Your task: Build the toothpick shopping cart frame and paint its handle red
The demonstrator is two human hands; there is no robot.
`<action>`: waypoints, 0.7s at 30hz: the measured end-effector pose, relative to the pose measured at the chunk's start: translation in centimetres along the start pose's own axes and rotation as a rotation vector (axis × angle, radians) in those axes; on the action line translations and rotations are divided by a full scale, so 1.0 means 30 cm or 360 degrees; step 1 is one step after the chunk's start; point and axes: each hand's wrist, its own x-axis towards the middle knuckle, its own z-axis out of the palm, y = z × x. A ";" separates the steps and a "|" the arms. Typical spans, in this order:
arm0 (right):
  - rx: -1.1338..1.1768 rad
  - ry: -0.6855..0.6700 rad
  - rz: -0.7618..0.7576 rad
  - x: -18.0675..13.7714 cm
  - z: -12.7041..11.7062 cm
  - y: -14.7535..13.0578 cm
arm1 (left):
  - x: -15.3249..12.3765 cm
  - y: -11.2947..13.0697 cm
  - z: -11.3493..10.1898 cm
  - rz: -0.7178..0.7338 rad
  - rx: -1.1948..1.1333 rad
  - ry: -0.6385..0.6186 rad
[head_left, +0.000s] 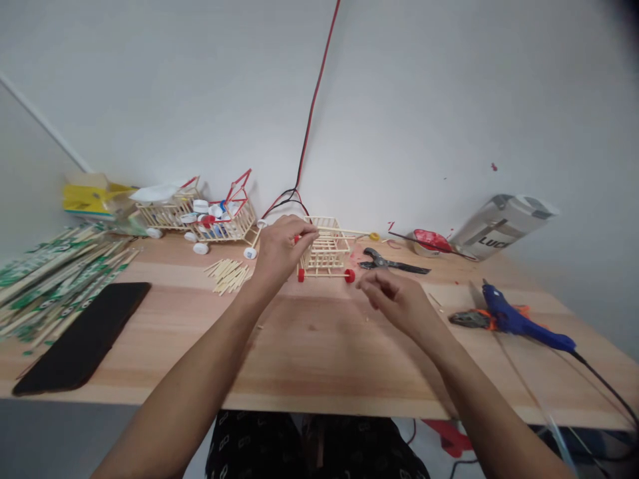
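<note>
My left hand is closed in a pinch on a thin wooden stick, which reaches right to a small yellow cap. Below and behind that stick is a little cart built of pale sticks, with red bottle-cap wheels along its near side. Just right of the nearest red wheel, my right hand has its fingers curled together. Whatever they might hold is hidden. Part of the cart's left side is covered by my left hand.
Two finished-looking stick carts, one filled with bottle caps, stand back left. Short sticks, wrapped skewers and a black phone-like slab lie left. Rightward are black-handled pliers, a red-stained cup and a blue glue gun.
</note>
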 end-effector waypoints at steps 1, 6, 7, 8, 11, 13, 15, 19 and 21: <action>-0.0060 -0.0083 -0.0016 -0.023 0.004 -0.018 | 0.000 -0.001 0.001 -0.0001 0.0004 -0.0001; -0.0119 -0.0861 -0.0199 -0.138 0.005 -0.125 | 0.000 0.001 0.000 -0.0017 0.0009 -0.0003; -0.0077 -0.1097 -0.0239 -0.158 -0.001 -0.144 | 0.001 0.001 0.000 -0.0019 0.0008 -0.0006; -0.0022 -0.1305 -0.0284 -0.177 -0.009 -0.162 | 0.001 0.002 -0.001 -0.0022 0.0008 -0.0011; 0.0055 -0.1514 -0.0385 -0.209 -0.040 -0.195 | 0.001 0.001 -0.001 -0.0025 0.0008 -0.0011; -0.0023 -0.1309 -0.0340 -0.200 -0.063 -0.194 | 0.001 -0.001 -0.001 -0.0018 0.0011 -0.0005; -0.0091 -0.1004 -0.0186 -0.161 -0.086 -0.168 | 0.001 -0.002 -0.001 -0.0013 0.0005 -0.0001; -0.0279 0.0071 -0.0035 -0.026 -0.125 -0.070 | 0.001 0.001 -0.003 -0.0024 -0.0004 -0.0010; -0.0234 0.0458 -0.0078 0.042 -0.128 -0.023 | 0.001 0.003 -0.004 -0.0034 -0.0002 -0.0011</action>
